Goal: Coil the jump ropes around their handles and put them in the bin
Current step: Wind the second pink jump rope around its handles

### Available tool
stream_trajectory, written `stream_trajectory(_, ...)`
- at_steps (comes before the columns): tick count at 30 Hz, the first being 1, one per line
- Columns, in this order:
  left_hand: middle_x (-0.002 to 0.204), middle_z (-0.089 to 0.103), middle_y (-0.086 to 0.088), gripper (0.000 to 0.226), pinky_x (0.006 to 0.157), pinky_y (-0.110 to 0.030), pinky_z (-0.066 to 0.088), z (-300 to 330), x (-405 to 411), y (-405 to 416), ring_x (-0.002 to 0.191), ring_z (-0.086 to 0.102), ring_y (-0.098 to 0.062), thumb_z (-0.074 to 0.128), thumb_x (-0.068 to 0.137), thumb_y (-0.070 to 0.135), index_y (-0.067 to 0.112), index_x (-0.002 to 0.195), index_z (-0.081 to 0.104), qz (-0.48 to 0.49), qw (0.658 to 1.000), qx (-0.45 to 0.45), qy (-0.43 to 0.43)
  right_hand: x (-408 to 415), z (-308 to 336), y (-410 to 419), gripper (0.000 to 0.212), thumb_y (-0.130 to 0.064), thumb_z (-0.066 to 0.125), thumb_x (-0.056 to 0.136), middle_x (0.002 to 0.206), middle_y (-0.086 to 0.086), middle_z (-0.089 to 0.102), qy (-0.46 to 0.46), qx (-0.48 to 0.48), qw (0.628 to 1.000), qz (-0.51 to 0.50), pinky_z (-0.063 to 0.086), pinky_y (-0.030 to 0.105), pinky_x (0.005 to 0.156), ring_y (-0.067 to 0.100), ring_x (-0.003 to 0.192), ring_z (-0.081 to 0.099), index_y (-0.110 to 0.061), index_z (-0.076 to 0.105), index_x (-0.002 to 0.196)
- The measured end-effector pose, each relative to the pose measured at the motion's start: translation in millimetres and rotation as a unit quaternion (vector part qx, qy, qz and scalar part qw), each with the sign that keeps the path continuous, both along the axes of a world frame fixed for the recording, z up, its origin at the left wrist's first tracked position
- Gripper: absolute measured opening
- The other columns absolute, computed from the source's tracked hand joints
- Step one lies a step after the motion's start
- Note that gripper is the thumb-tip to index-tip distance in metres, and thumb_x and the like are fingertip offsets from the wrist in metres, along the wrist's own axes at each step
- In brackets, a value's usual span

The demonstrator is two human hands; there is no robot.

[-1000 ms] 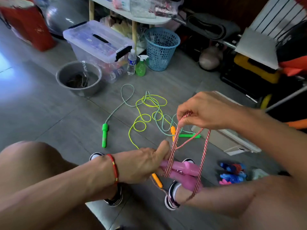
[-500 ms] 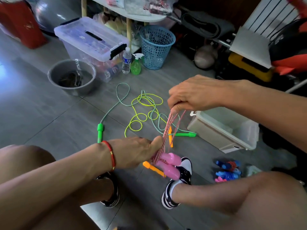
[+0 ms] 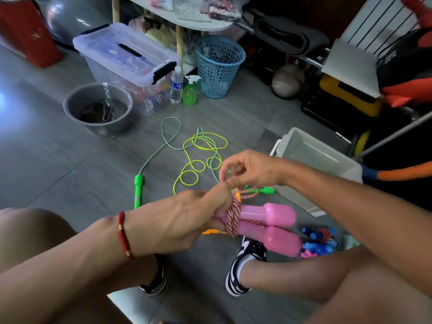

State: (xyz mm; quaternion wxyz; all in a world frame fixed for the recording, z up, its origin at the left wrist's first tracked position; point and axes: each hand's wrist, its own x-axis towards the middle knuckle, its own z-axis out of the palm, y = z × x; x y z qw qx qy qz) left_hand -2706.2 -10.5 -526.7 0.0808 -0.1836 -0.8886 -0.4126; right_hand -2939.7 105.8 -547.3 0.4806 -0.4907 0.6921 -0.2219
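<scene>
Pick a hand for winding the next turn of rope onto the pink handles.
Right hand: it pinches the loose red-white rope. The left hand grips both pink handles.

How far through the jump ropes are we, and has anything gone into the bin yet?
Done: nothing that shows; the part of the white bin in view holds no rope. In hand: the left hand grips the two pink handles, a few red-and-white turns sit round them, and the right hand pinches the loose rope end. Left: the green-handled rope and yellow rope lie tangled and uncoiled on the floor.
</scene>
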Motion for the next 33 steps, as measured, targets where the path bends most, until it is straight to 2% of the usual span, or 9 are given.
stream_trajectory(2, 0.075, 0.046, 0.010, 0.028, 0.057, -0.017, 0.035, -1.2, 0.7, -8.9, 0.063, 0.035, -0.014, 0.057, 0.099, 0.026, 0.035, 0.095, 0.030, 0.045, 0.997, 0.054, -0.017, 0.4, -35.1, 17.8, 0.048, -0.045, 0.084, 0.074, 0.070, 0.002, 0.069, -0.067, 0.058, 0.994, -0.060, 0.049, 0.022, 0.056, 0.005, 0.059, 0.058, -0.012, 0.069, 0.105)
stream_trajectory(4, 0.078, 0.049, 0.008, 0.028, 0.056, -0.030, 0.041, -6.2, 3.0, -20.5, 0.063, 0.041, -0.021, 0.056, 0.094, 0.040, 0.033, 0.091, 0.030, 0.101, 0.991, 0.083, -0.039, 3.2, -66.0, 40.2, 0.084, -0.061, 0.091, 0.055, 0.085, -0.007, 0.075, -0.081, 0.091, 0.977, -0.177, 0.060, 0.035, 0.080, 0.005, 0.074, 0.068, -0.012, 0.068, 0.119)
stream_trajectory(7, 0.074, 0.060, 0.002, 0.028, 0.057, -0.037, 0.046, -23.7, 2.1, -31.1, 0.064, 0.053, -0.025, 0.059, 0.092, 0.029, 0.029, 0.089, 0.031, 0.158, 0.972, 0.147, -0.097, 38.9, -62.1, 60.7, 0.028, -0.033, 0.071, 0.094, 0.076, -0.009, 0.064, -0.069, 0.040, 0.991, -0.104, 0.051, 0.018, 0.068, 0.002, 0.067, 0.056, -0.010, 0.072, 0.110)
stream_trajectory(11, 0.067, 0.060, -0.001, 0.024, 0.057, -0.040, 0.045, -55.1, -4.3, -46.0, 0.059, 0.049, -0.024, 0.058, 0.091, 0.022, 0.027, 0.091, 0.034, 0.227, 0.943, 0.198, -0.138, 81.6, -38.3, 62.3, 0.039, -0.040, 0.059, 0.099, 0.065, 0.005, 0.046, -0.157, -0.039, 0.977, -0.137, 0.037, 0.025, 0.059, 0.015, 0.062, 0.042, -0.004, 0.073, 0.102)
stream_trajectory(15, 0.069, 0.061, 0.010, 0.024, 0.059, -0.039, 0.049, -61.9, -9.4, -47.7, 0.059, 0.053, -0.023, 0.058, 0.090, 0.027, 0.032, 0.100, 0.037, 0.249, 0.955, 0.105, -0.125, 101.2, -26.4, 62.8, 0.036, -0.044, 0.056, 0.096, 0.074, 0.032, 0.052, -0.080, -0.122, 0.973, -0.179, 0.040, 0.029, 0.061, 0.023, 0.064, 0.045, -0.011, 0.068, 0.087)
stream_trajectory(19, 0.084, 0.067, 0.019, 0.055, 0.071, -0.034, 0.047, -69.7, -17.3, -32.9, 0.067, 0.058, -0.014, 0.057, 0.092, 0.034, 0.011, 0.138, 0.037, 0.291, 0.952, 0.037, -0.089, 113.4, -29.9, 58.0, 0.032, -0.037, 0.046, 0.101, 0.070, 0.005, 0.067, -0.064, -0.128, 0.959, -0.246, 0.051, 0.039, 0.058, 0.033, 0.059, 0.059, -0.017, 0.062, 0.082)
stream_trajectory(23, 0.100, 0.070, -0.006, 0.038, 0.074, -0.038, 0.051, -84.8, -22.1, -26.0, 0.090, 0.066, -0.034, 0.063, 0.093, 0.007, 0.013, 0.129, 0.053, 0.302, 0.948, -0.065, -0.073, 130.0, -46.0, 55.2, 0.032, -0.047, 0.046, 0.090, 0.069, -0.002, 0.065, -0.065, -0.103, 0.936, -0.331, 0.060, 0.057, 0.064, 0.029, 0.066, 0.064, -0.026, 0.069, 0.082)
stream_trajectory(29, 0.106, 0.063, -0.010, 0.056, 0.075, -0.036, 0.053, -94.6, -20.4, -6.8, 0.088, 0.065, -0.034, 0.060, 0.084, -0.002, 0.011, 0.135, 0.040, 0.274, 0.942, -0.194, -0.007, 144.2, -40.4, 37.7, 0.032, -0.044, 0.047, 0.080, 0.054, -0.012, 0.058, -0.075, -0.094, 0.849, -0.515, 0.044, 0.039, 0.062, 0.036, 0.064, 0.060, -0.029, 0.075, 0.080)
stream_trajectory(33, 0.115, 0.060, -0.014, 0.048, 0.080, -0.040, 0.053, -86.6, -17.3, 4.4, 0.086, 0.059, -0.032, 0.042, 0.094, 0.009, -0.001, 0.141, 0.039, 0.256, 0.920, -0.288, 0.064, 141.6, -31.9, 21.1, 0.035, -0.056, 0.060, 0.086, 0.060, -0.015, 0.066, -0.079, -0.143, 0.806, -0.569, 0.042, 0.030, 0.063, 0.010, 0.052, 0.053, -0.025, 0.074, 0.078)
